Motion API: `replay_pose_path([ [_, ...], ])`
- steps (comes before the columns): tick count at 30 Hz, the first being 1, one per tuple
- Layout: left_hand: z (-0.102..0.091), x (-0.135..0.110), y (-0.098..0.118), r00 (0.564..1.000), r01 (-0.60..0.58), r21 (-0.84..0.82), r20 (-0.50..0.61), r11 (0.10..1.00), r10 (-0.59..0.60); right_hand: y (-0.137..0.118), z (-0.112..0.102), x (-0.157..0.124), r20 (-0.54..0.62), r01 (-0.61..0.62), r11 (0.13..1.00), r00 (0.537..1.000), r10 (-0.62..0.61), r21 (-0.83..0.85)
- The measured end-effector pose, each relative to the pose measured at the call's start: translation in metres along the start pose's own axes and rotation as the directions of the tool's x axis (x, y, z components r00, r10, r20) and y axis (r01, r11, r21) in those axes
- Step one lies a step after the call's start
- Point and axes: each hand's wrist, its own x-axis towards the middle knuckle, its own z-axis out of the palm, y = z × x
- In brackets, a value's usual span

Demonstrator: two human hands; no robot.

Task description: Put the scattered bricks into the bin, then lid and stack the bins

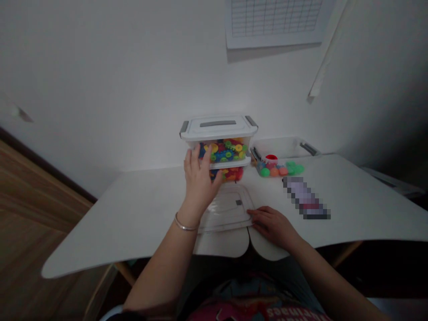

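My left hand (199,176), with a silver bangle on the wrist, is raised with fingers spread in front of two stacked bins; I cannot tell if it touches them. The upper bin (227,151) is clear and full of colourful plastic pieces, under a white lid (219,128) with grey clips. Below it sits a lower bin (230,174) of red and yellow pieces, partly hidden by the hand. A clear flat lid (224,214) lies on the table before them. At its right edge rests my right hand (270,223), fingertips on the rim; whether they grip it is unclear.
To the right, an open clear bin (284,149) holds green, orange and red pieces. A blurred-out phone-like object (306,198) lies in front of it. The white table (147,209) backs onto a wall with a printed grid sheet (276,20).
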Motion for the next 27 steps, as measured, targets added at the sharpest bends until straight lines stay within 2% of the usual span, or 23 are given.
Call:
replay_pose_path([
  [2, 0.0, -0.038, -0.001, 0.991, 0.021, 0.057, 0.134, 0.998, -0.028, -0.001, 0.0, -0.002, 0.0, 0.007, 1.0, 1.0, -0.007, 0.002],
  [4, 0.002, -0.073, -0.008, 0.958, 0.096, 0.153, 0.253, 0.984, -0.132, -0.002, -0.002, -0.002, -0.02, -0.007, 1.0, 1.0, 0.007, 0.019],
  [6, 0.006, -0.097, -0.02, 0.909, 0.177, 0.263, 0.326, 0.948, -0.26, 0.0, -0.007, 0.001, -0.094, -0.05, 0.998, 0.994, 0.052, 0.028],
  [8, 0.009, -0.11, -0.034, 0.853, 0.21, 0.336, 0.395, 0.918, -0.34, 0.007, -0.016, 0.009, -0.209, -0.115, 0.993, 0.972, 0.112, -0.003],
  [9, 0.009, -0.112, -0.039, 0.831, 0.212, 0.342, 0.429, 0.915, -0.353, 0.012, -0.022, 0.016, -0.271, -0.15, 0.988, 0.953, 0.135, -0.037],
  [11, 0.009, -0.113, -0.048, 0.815, 0.221, 0.325, 0.456, 0.92, -0.357, 0.027, -0.035, 0.031, -0.377, -0.216, 0.969, 0.913, 0.157, -0.118],
  [14, 0.006, -0.109, -0.054, 0.807, 0.264, 0.376, 0.418, 0.888, -0.417, 0.055, -0.051, 0.053, -0.46, -0.299, 0.928, 0.871, 0.171, -0.221],
  [18, 0.001, -0.106, -0.059, 0.718, 0.316, 0.442, 0.467, 0.84, -0.516, 0.086, -0.061, 0.073, -0.458, -0.479, 0.805, 0.837, 0.298, -0.351],
  [20, 0.0, -0.104, -0.062, 0.68, 0.362, 0.432, 0.484, 0.826, -0.551, 0.097, -0.063, 0.079, -0.429, -0.514, 0.764, 0.835, 0.344, -0.389],
  [23, 0.0, -0.103, -0.067, 0.65, 0.41, 0.431, 0.48, 0.804, -0.589, 0.107, -0.065, 0.085, -0.371, -0.53, 0.741, 0.84, 0.396, -0.411],
  [27, -0.001, -0.103, -0.073, 0.629, 0.503, 0.392, 0.444, 0.77, -0.638, 0.114, -0.069, 0.088, -0.365, -0.556, 0.735, 0.825, 0.431, -0.388],
])
